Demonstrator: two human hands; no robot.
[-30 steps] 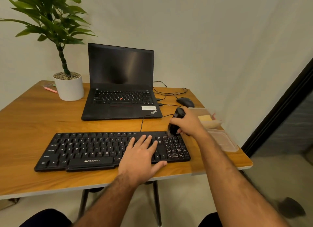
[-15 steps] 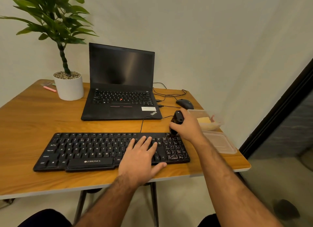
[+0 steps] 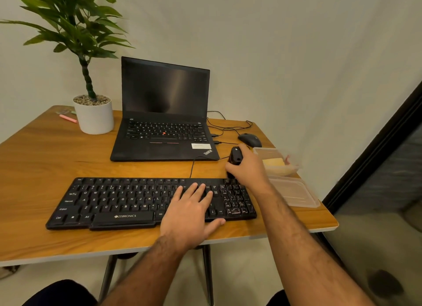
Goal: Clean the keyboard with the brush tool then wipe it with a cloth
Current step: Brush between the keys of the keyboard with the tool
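Here, the labelled parts of the scene:

Keyboard (image 3: 127, 203): black, wired, lying flat along the near edge of the wooden table (image 3: 41, 159); it is the thing being cleaned, and it sits square to the person so both hands reach it.

Left hand (image 3: 189, 216): palm down on the keys right of centre, fingers straight and slightly spread, thumb out over the front edge. Judged purpose: to pin the keyboard so brushing does not push it along the table.

Right hand (image 3: 250, 168): fingers curled round the brush tool (image 3: 235, 156), a black handheld body. Its lower end meets the far right corner of the keyboard, above the number pad; the bristles themselves are hidden by the hand. Judged step: brushing, at the right end.

Open tub (image 3: 277, 162): clear plastic, just right of the right hand. Inside lies something pale yellow, possibly the wiping cloth or a sponge; it cannot be told which. A small pinkish item shows at its far side, unclear.

Lid (image 3: 294, 191): clear, flat on the table in front of the tub, holding nothing.

Laptop (image 3: 164, 123): open, screen dark, behind the keyboard.

Mouse (image 3: 250, 139): black, beside the laptop, past the brush.

Potted plant (image 3: 93, 114): white pot with pebbles on top, at the far left corner.
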